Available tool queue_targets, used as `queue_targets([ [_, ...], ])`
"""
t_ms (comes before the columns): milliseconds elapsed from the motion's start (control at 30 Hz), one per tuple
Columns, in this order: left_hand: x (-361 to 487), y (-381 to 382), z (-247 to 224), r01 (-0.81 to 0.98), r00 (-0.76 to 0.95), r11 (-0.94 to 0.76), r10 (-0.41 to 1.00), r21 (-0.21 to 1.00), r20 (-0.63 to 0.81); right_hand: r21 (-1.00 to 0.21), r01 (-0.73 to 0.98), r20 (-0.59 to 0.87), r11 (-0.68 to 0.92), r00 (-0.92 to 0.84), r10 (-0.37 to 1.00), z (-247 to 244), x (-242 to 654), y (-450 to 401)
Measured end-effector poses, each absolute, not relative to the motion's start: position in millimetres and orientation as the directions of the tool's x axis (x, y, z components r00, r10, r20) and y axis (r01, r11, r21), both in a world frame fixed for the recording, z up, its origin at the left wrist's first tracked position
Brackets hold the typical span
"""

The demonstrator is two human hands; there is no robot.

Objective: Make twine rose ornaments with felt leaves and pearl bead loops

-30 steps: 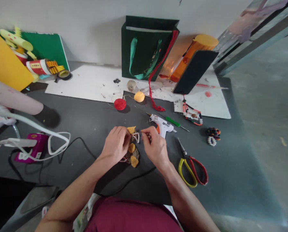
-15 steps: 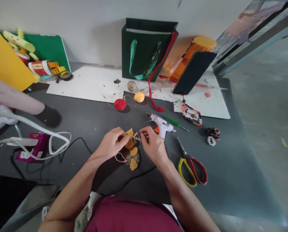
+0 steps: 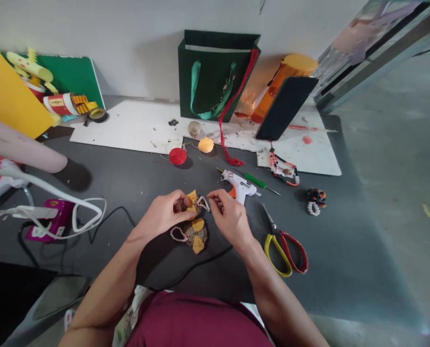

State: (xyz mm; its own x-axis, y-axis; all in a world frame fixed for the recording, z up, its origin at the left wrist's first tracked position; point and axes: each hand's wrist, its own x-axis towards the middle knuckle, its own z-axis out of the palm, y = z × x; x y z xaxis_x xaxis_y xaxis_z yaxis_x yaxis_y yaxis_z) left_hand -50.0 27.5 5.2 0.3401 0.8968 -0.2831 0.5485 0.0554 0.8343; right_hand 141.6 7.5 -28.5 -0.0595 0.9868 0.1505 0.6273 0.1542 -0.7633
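Note:
My left hand [image 3: 166, 210] is closed around the left side of a small ornament with yellow petal-like pieces [image 3: 192, 196], thumb in front. A loop of pale beads [image 3: 203, 204] stands out from its right side. Beside that loop, my right hand [image 3: 231, 214] has thumb and forefinger pinched together; what lies between them is too small to make out. Just below on the grey table rests a second ornament, a round brownish coil [image 3: 192, 233] with yellow pieces on top and a beaded loop [image 3: 178, 234] at its left.
Right of my hands lie a white glue gun [image 3: 241, 187], a green-handled hook tool [image 3: 255, 180] and scissors [image 3: 287, 250]. Behind are red [image 3: 177, 155] and yellow thread balls [image 3: 205, 144], a green bag [image 3: 215, 77] and a leaning phone [image 3: 287, 108]. White cables [image 3: 81, 205] lie left.
My left thumb has moved lower, across the front of the ornament. My right hand keeps its pinch beside the beaded loop. The whole view has shifted slightly.

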Motion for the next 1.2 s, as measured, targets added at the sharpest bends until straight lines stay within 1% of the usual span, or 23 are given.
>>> queue_targets([
  [133,-52,28,7,0.600,0.362,0.023,0.883,0.800,-0.297,-0.762,0.627,0.143,0.158,-0.075,0.987,-28,143,7],
  [233,-56,29,11,0.631,0.364,-0.022,0.891,0.775,-0.271,-0.758,0.631,0.144,0.162,-0.080,0.986,-27,144,7],
  [333,-57,29,13,0.633,0.384,-0.081,0.897,0.770,-0.221,-0.756,0.633,0.146,0.164,-0.082,0.986,-27,145,7],
  [500,-51,27,6,0.573,0.379,-0.095,0.911,0.814,-0.160,-0.762,0.631,0.131,0.150,-0.077,0.988,-26,145,6],
  [633,-48,28,-1,0.621,0.420,-0.247,0.906,0.744,-0.049,-0.770,0.617,0.139,0.164,-0.089,0.986,-25,145,6],
  [700,-49,28,0,0.636,0.405,-0.272,0.914,0.722,-0.012,-0.775,0.610,0.142,0.165,-0.086,0.986,-25,147,6],
  [833,-54,28,7,0.628,0.376,-0.233,0.926,0.742,-0.027,-0.787,0.598,0.137,0.152,-0.072,0.988,-25,148,5],
  [967,-54,27,7,0.603,0.380,-0.223,0.924,0.766,-0.031,-0.797,0.583,0.118,0.157,-0.104,0.988,-26,148,4],
  [1033,-53,27,4,0.581,0.428,-0.260,0.904,0.771,-0.018,-0.799,0.579,0.121,0.165,-0.113,0.986,-26,147,4],
  [1133,-51,28,0,0.598,0.508,-0.352,0.861,0.720,-0.001,-0.803,0.573,0.122,0.164,-0.112,0.986,-25,146,4],
  [1200,-51,28,-2,0.612,0.531,-0.390,0.848,0.688,0.008,-0.810,0.566,0.113,0.154,-0.108,0.988,-25,146,4],
])
